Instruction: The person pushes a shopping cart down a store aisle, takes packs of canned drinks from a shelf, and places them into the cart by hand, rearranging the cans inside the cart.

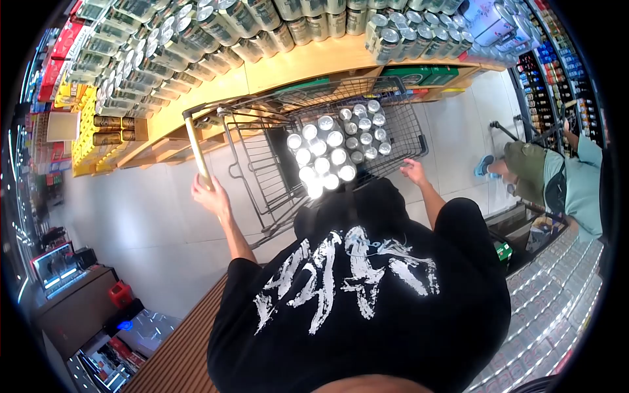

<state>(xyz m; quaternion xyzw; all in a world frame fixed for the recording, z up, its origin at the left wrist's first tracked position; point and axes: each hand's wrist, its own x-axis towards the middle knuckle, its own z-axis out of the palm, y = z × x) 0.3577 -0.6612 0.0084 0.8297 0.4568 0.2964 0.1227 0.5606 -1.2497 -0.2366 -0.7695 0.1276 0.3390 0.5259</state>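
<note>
My left hand [211, 197] is closed around the near end of the yellow handle [198, 152] of a black wire shopping cart [257, 171]. My right hand [414, 171] is held just beside the cart's front right corner, fingers apart and nothing in them; whether a fingertip touches the wire I cannot tell. Inside the cart stand two groups of silver-topped cans. The nearer group [321, 156] is taller and glares in the light, while the other group [365, 131] sits lower toward the front.
A wooden shelf [275, 69] stacked with green cans runs along the cart's far side. Yellow cases [92, 131] stand at its left end. Another person [540, 177] in shorts is at the right, near bottle shelves [553, 82]. Many packed cans [550, 314] lie at lower right.
</note>
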